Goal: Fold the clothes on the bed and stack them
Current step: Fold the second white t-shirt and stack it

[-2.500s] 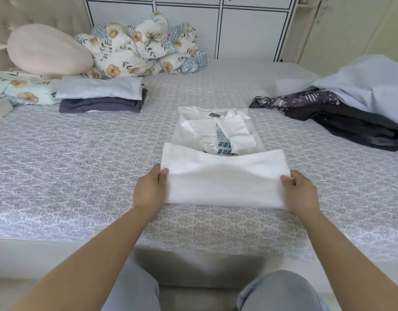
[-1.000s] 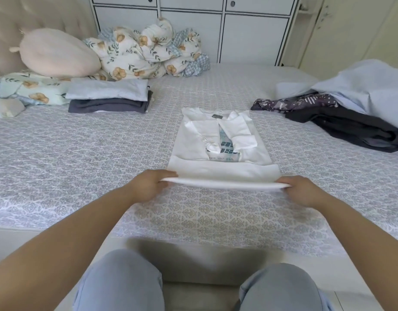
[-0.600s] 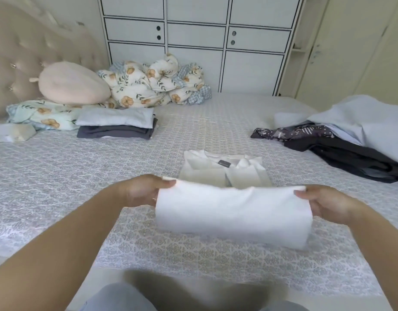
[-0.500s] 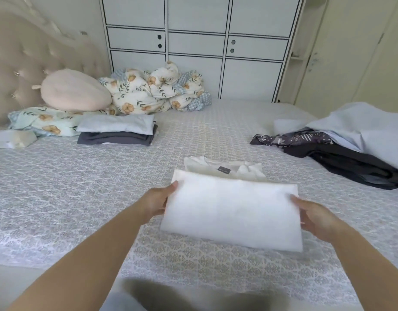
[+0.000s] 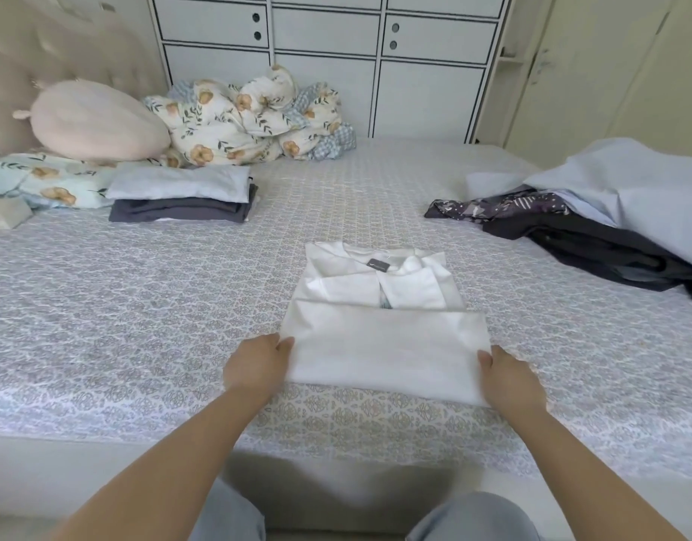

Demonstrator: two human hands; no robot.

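A white T-shirt (image 5: 379, 326) is laid flat on the patterned grey bedspread of the bed (image 5: 141, 326), near the front edge and roughly in the middle of the view. Its lower part is folded up over the body, so that a plain white panel covers the near half, while the folded-in sleeves and a small dark neck label are left showing at the far end. The left edge of the folded panel is gripped by the left hand (image 5: 256, 369), with the thumb laid on top of the fabric and the fingers tucked beneath it. The right edge is held in the same way by the right hand (image 5: 510, 380), its thumb resting on the cloth; the fingers underneath cannot be seen.

A stack of folded clothes (image 5: 184, 199) is placed well to the left and further back, a pale blue garment lying on top of dark grey ones. Behind it a floral pillow (image 5: 43, 181), a pale pink cushion (image 5: 98, 121) and a bundled floral duvet (image 5: 250, 119) are gathered near the padded headboard. At the right side of the bed a heap of unfolded clothes (image 5: 594, 228) is spread out, with a light blue piece over a dark patterned one and a black one. White cabinet doors (image 5: 324, 52) are seen along the far wall. Grey trouser knees are visible at the bottom edge.
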